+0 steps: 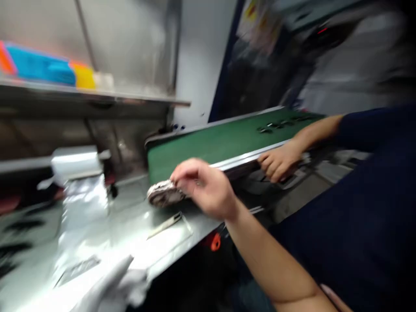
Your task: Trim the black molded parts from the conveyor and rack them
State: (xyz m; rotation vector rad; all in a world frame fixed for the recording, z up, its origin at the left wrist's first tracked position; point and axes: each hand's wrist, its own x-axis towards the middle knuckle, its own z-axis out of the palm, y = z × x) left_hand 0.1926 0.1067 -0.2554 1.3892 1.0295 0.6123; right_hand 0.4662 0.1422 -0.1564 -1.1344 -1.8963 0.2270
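My right hand [113,288], in a white glove, is at the bottom left, blurred. Its fingers point up and to the right and are apart, with nothing visible between them. Below it lies the bright metal tabletop [156,255]. Just above and left of the hand is a flat grey piece [78,269]. A slim tool with a dark end [165,225] rests further up the table. My left hand is outside the frame. A co-worker's bare hand [208,188] pinches a round, pale-rimmed object [164,193] near the table edge.
A white roll [76,162] with clear film stands at the left. Behind is a green conveyor [227,138] with small dark parts. The co-worker's other hand [282,160] rests by its rail. A shelf [136,97] holds blue and yellow items; orange-handled scissors [216,242] hang below the edge.
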